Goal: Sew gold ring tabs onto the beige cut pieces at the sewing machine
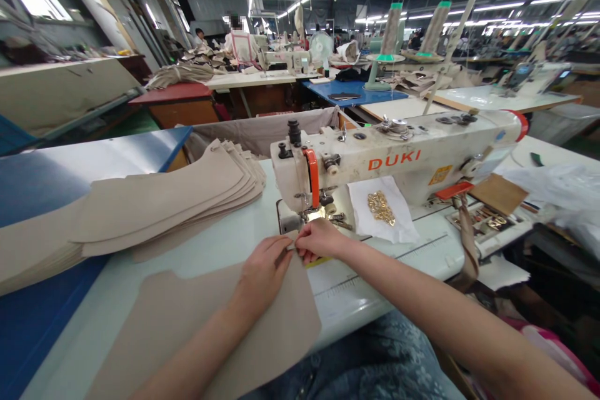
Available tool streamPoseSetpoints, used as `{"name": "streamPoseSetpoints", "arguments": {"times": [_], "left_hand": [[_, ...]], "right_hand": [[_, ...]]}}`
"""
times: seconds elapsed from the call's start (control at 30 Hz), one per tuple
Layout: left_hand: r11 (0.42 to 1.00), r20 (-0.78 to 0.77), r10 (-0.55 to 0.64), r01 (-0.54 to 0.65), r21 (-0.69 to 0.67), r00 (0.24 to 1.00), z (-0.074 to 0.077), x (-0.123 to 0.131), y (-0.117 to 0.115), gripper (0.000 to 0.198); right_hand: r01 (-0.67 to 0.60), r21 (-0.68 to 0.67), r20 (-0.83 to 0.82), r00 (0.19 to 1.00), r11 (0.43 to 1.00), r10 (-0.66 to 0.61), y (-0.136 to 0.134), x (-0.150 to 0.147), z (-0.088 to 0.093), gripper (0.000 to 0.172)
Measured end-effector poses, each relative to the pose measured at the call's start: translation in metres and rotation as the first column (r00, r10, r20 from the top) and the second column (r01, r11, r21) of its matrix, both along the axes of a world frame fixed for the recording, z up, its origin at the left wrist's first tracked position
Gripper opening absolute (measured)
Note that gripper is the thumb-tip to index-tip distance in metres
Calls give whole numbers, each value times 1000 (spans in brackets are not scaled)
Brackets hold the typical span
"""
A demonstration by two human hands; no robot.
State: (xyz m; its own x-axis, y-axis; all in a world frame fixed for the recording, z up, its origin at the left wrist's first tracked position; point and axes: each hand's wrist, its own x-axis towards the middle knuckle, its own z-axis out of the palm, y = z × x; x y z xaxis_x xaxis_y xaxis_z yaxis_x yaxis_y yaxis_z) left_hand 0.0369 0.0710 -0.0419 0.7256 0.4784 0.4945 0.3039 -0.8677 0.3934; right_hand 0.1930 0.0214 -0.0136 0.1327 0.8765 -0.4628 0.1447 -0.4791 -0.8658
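A large beige fabric piece (197,319) lies on the pale table in front of the sewing machine (347,159). My left hand (265,265) rests on its upper edge just below the needle area, fingers bent together over the material. Close beside it, my right hand (321,240) is closed in a pinch at the same edge, around a small light piece that is too small to name. The fingertips of both hands nearly meet. The needle and presser foot are partly hidden behind my right hand.
Stacked beige pieces (173,200) spread over the left side. Gold metal rings (381,208) lie on a white sheet (405,225) beside the machine. A parts tray (490,225) and a hanging brown strap (467,244) are at right. People sit at machines farther back.
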Motion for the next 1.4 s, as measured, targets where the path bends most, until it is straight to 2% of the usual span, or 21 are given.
{"name": "streamPoseSetpoints", "arguments": {"times": [0.1, 0.17, 0.3, 0.4, 0.53, 0.67, 0.8, 1.03, 1.17, 1.23, 1.27, 1.33, 1.4], "left_hand": [[999, -27, -36, 37, 34, 999, 4, 5, 0, 19], [996, -65, -20, 25, 89, 998, 7, 6, -1, 22], [977, -238, 45, 7, 215, 970, 15, 8, 0, 18], [972, -321, 23, 54, 230, 947, 20, 7, 2, 13], [973, -198, -43, 86, 215, 979, 17, 3, 5, 12], [967, -77, -52, 70, 243, 996, 9, 3, 3, 23], [962, -44, -59, 69, 266, 997, 6, 7, 0, 24], [964, -50, -51, 62, 258, 997, 4, 11, 1, 22], [975, -63, -50, 62, 213, 997, 6, 11, 3, 19], [979, -56, -54, 64, 193, 997, 6, 11, 3, 18], [981, -51, -54, 63, 184, 997, 6, 11, 2, 19], [983, -34, -49, 54, 174, 998, 5, 11, 2, 19], [984, -14, -45, 47, 175, 999, 4, 12, 2, 19]], "right_hand": [[-9, -6, 4, 1000, 1000, 9, 0, 1, -1, 25], [-11, -6, 8, 1000, 1000, 11, 0, 0, -1, 25], [2, -12, 18, 1000, 1000, -1, 0, -1, 0, 26], [11, -33, 25, 1000, 999, -11, 2, -1, 2, 27], [7, -62, 37, 999, 998, -4, 4, -2, 3, 28], [-3, -69, 69, 998, 998, 7, 4, -2, 6, 28], [-23, -42, 136, 990, 999, 29, 4, -2, 5, 28], [-88, 74, 316, 947, 993, 61, 4, 0, -3, 22], [-138, 227, 496, 869, 964, 7, -19, 8, -2, 14], [-248, 299, 597, 802, 922, 22, -40, 13, -2, 12], [-357, 319, 663, 746, 878, 63, -52, 15, -2, 12], [-674, 292, 866, 487, 679, 111, -73, 20, -4, 15], [-839, 212, 957, 283, 501, 69, -87, 21, -6, 15]]}}
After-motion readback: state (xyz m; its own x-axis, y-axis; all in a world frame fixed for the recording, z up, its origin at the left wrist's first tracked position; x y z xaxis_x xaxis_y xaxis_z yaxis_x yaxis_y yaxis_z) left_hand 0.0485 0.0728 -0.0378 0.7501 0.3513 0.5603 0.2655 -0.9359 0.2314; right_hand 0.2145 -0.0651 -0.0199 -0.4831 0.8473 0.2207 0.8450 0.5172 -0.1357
